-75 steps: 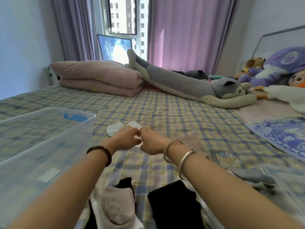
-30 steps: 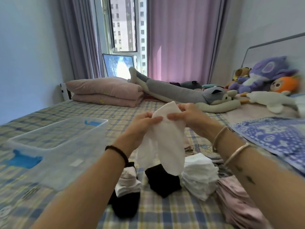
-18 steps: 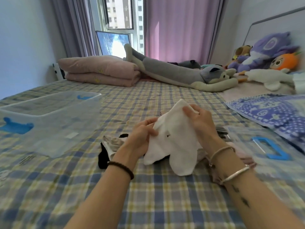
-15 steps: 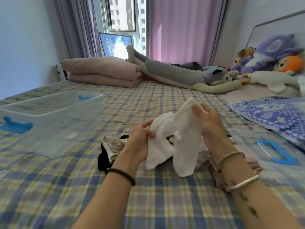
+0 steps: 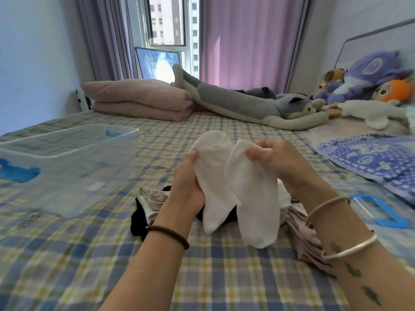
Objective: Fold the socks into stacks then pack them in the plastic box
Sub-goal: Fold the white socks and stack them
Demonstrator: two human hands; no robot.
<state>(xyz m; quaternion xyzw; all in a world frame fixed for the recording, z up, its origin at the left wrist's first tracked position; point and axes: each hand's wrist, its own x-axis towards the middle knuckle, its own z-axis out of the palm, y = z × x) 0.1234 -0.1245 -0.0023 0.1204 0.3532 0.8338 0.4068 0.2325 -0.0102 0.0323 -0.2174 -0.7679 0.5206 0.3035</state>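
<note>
Two white socks hang side by side in front of me above the bed. My left hand [image 5: 187,187] grips the left white sock [image 5: 213,176] around its middle. My right hand [image 5: 278,162] pinches the top of the right white sock [image 5: 253,198]. Under them on the plaid sheet lie stacks of folded socks: a black and beige stack [image 5: 146,205] to the left, a pale pink stack [image 5: 305,239] to the right. The clear plastic box [image 5: 67,167] with blue handles stands open at the left.
The box's clear lid [image 5: 381,212] with a blue handle lies at the right beside a blue patterned cloth [image 5: 370,160]. A folded pink quilt [image 5: 143,102], a long grey plush toy [image 5: 251,106] and other stuffed toys [image 5: 370,81] lie at the far side.
The two white socks have come apart from one overlapped bundle and now hang separately, one in each hand. The hands have lifted slightly and the view has steadied.
</note>
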